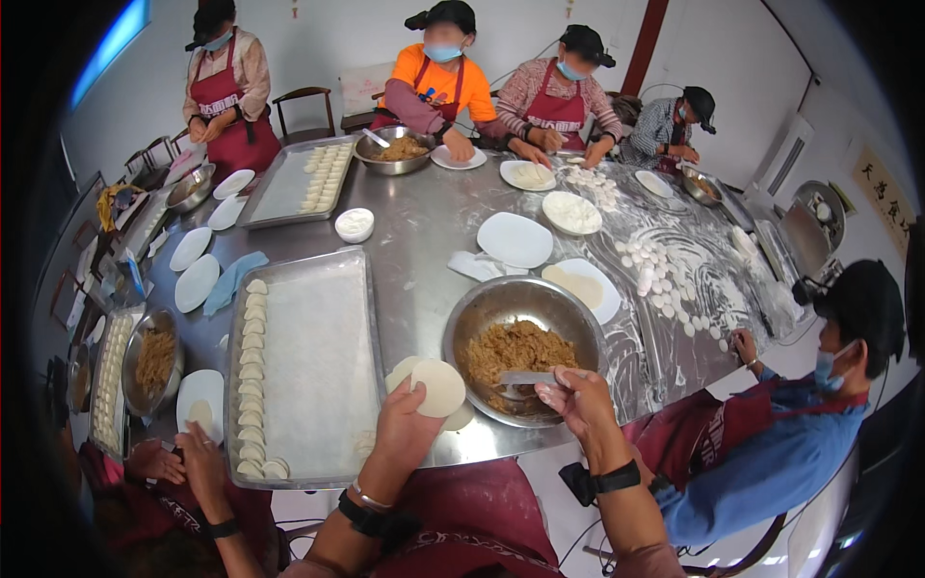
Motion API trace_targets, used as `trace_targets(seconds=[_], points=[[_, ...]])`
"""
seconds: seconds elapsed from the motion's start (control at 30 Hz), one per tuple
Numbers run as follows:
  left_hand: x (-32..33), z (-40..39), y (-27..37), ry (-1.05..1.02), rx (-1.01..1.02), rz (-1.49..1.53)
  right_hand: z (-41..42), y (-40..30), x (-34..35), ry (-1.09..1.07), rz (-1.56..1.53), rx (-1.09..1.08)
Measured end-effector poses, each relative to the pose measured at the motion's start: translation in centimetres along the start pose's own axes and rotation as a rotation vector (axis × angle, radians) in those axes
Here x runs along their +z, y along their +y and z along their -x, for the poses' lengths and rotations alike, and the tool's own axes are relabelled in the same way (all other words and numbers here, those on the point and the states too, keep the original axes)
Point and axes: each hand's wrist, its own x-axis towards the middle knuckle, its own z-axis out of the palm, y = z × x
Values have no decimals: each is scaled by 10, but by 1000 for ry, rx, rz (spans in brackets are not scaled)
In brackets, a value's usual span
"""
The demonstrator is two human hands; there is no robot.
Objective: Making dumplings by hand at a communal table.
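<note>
My left hand (399,423) holds a round dumpling wrapper (441,389) flat, the thumb on its edge. Other wrappers show partly behind it; whether they lie on the table or in the hand is unclear. A flat metal filling spatula (527,377) is pinched in the fingers of my right hand (578,401), its blade over the brown filling (522,347). That filling sits in a large steel bowl (459,296) in front of me. Left of the bowl, a metal tray (318,325) carries a column of folded dumplings (251,372) along its left side.
White plates (514,240), one holding wrappers (574,284), stand beyond the bowl. Several dough pieces (661,282) lie on the floured table at right. A blue cloth (235,280) lies left of the tray. Co-workers surround the table, one close on each side of me.
</note>
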Motion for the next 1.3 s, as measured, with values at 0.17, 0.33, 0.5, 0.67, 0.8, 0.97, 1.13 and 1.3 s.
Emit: trace_targets(seconds=[0.17, 0.33, 0.5, 0.67, 0.8, 0.97, 1.13, 1.3], points=[[17, -3, -11, 6, -47, 44, 38, 2, 37, 9, -34, -95], [16, -3, -11, -131, -78, 130, 67, 36, 42, -67, 499, -617], [24, 2, -3, -16, -87, 165, 85, 44, 51, -249, 1025, -1150], [26, 10, 2, -9, -86, 148, 93, 29, 39, -178, 847, -979], [16, 10, -7, -43, -23, -31, 103, 28, 43, -50, 220, -498], [30, 20, -6, 20, -151, 212, 88, 33, 41, 8, 43, -312], [22, 24, -12, 2, -55, -97, 80, 39, 32, 33, -7, -263], [19, 28, -13, -7, -40, -192, 79, 41, 28, 32, -27, -254]])
